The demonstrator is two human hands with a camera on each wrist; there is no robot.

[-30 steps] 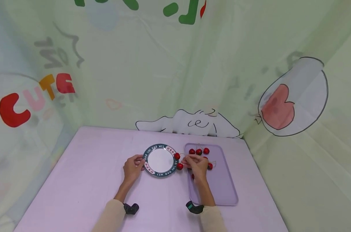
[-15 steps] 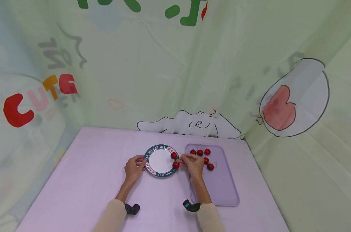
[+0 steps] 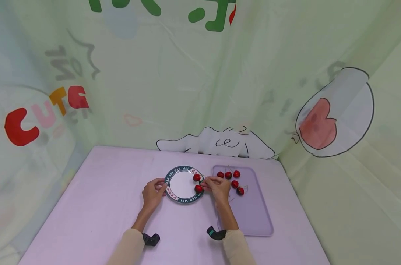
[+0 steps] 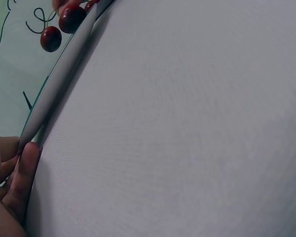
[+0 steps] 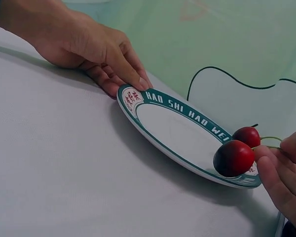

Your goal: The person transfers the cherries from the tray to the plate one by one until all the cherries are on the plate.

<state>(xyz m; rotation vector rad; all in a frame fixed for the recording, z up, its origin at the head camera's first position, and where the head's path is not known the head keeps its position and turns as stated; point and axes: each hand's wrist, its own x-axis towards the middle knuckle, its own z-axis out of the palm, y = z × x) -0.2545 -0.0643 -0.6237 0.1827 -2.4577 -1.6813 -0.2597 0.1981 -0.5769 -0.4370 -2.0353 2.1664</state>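
A round white plate (image 3: 183, 183) with a dark green lettered rim lies on the lilac table. My left hand (image 3: 160, 186) pinches its left rim (image 5: 130, 96), thumb on top; its fingers (image 4: 20, 170) show beside the plate's edge (image 4: 54, 94). My right hand (image 3: 208, 183) pinches the stems of two joined red cherries (image 3: 197, 183), which sit at the plate's right rim (image 5: 246, 178). In the right wrist view the cherries (image 5: 234, 157) lie just inside that rim, in front of my fingertips (image 5: 272, 173). Whether they rest on the plate is unclear.
A lilac rectangular tray (image 3: 253, 213) lies right of the plate with several loose red cherries (image 3: 234, 184) at its far end. A pale green printed cloth (image 3: 200, 92) walls off the table at the back and on both sides. A wristband camera (image 3: 215, 233) sits on each forearm.
My right hand has carried the two cherries leftward from beside the tray to the plate's right rim. The left hand has kept its hold on the plate.
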